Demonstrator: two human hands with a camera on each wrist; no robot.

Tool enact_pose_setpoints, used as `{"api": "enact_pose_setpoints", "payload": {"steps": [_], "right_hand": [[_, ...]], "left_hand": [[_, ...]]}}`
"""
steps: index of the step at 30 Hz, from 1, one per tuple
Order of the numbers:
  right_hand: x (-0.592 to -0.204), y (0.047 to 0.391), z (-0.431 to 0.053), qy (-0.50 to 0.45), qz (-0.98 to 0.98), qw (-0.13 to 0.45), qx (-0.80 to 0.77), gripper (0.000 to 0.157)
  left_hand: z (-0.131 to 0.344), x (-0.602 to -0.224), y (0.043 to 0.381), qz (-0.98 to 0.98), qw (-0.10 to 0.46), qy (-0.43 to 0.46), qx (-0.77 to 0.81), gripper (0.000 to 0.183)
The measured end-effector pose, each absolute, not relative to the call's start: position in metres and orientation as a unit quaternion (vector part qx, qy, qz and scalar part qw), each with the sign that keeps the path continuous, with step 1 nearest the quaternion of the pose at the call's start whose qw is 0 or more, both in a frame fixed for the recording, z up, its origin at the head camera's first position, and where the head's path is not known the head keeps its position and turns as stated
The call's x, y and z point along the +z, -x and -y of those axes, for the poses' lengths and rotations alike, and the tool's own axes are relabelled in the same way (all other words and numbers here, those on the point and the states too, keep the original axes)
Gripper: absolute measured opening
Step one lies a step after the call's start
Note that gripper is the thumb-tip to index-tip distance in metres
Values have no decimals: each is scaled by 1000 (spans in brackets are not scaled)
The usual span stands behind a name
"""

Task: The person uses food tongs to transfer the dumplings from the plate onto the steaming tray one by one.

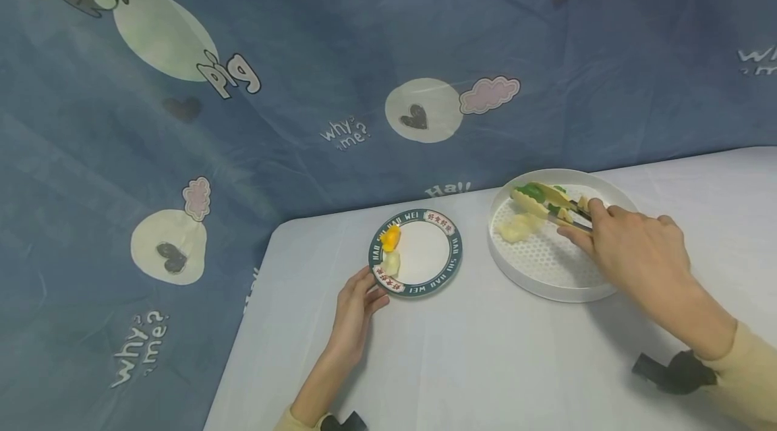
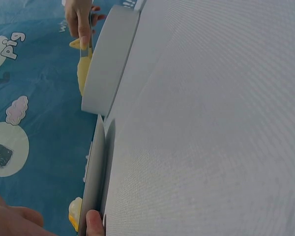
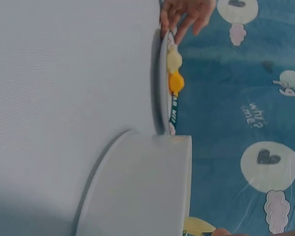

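My left hand (image 1: 355, 313) holds the near left rim of a round plate (image 1: 454, 252), white with a dark green lettered border. On that plate's left side lie an orange-yellow piece (image 1: 390, 238) and a pale piece (image 1: 391, 264). My right hand (image 1: 643, 249) grips tongs (image 1: 529, 206) with yellow tips and dark handles, reaching into a round white tray (image 1: 549, 293). Between and beside the tong tips shows a green piece (image 1: 534, 191); whether they pinch it I cannot tell. Pale yellow pieces (image 1: 519, 228) lie nearby on the tray's perforated floor.
Both dishes stand on a white-covered table (image 1: 485, 363), the tray to the right of the plate. A blue printed cloth (image 1: 303, 33) hangs behind the table and down its left side. Dark camera mounts (image 1: 682, 372) sit at the wrists.
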State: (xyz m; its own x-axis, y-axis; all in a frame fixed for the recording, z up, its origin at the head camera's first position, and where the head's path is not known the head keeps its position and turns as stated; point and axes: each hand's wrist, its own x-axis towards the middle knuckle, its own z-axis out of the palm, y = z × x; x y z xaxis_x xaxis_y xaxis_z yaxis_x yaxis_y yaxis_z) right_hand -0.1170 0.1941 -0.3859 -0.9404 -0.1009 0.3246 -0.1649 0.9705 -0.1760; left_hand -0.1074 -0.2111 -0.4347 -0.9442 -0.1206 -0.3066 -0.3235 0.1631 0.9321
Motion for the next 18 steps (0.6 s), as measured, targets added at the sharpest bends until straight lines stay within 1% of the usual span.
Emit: {"api": "enact_pose_setpoints", "payload": {"steps": [3,12,18], "right_hand": [[-387,117,-195,-65,981,154,102,50],[-391,117,-196,-60,977,177,103,54],[-391,118,-195,-50,980,163,104,56]], "left_hand": [[211,-435,107,-759,80,148,629,63],[211,-435,108,-759,80,143,631,63],[211,-435,108,-758,81,144,631,64]]}}
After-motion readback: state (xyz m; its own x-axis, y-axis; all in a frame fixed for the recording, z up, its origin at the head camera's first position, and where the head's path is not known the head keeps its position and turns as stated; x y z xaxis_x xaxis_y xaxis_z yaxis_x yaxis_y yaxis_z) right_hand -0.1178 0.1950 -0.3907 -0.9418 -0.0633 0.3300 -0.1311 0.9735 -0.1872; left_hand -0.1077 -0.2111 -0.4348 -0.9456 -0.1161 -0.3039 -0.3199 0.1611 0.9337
